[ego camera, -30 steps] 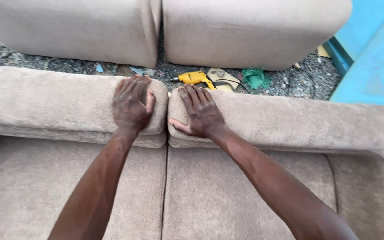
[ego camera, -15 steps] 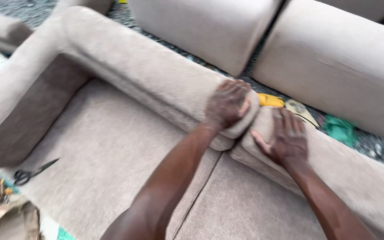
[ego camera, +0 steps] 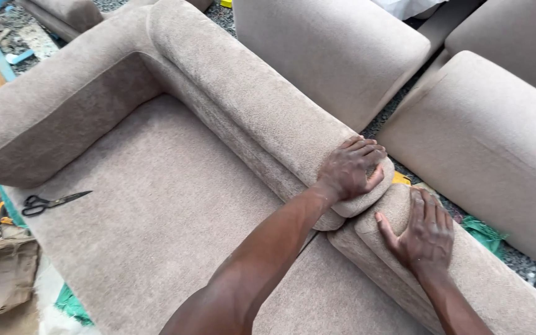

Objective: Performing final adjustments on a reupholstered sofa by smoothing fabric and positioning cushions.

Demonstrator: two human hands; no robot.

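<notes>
A beige upholstered sofa frame lies below me, its seat (ego camera: 175,211) broad and its rolled back rail (ego camera: 249,93) running from the upper left down to the right. My left hand (ego camera: 350,169) presses palm-down on the end of the left back roll, fingers curled over its top. My right hand (ego camera: 422,231) lies flat with fingers spread on the adjoining right back roll (ego camera: 497,291), just past the seam between the two rolls. Neither hand holds anything.
Black-handled scissors (ego camera: 48,201) lie at the seat's left front edge. Two more beige sofa pieces (ego camera: 336,49) (ego camera: 491,149) stand behind on gravel. A yellow tool (ego camera: 400,179) peeks out behind the rail. Cardboard and scraps (ego camera: 1,273) lie at the lower left.
My view has swung left and tilted, bringing the sofa's left arm and the scissors into sight. Both hands stay on the back rolls at the seam; the left hand's fingers have curled more.
</notes>
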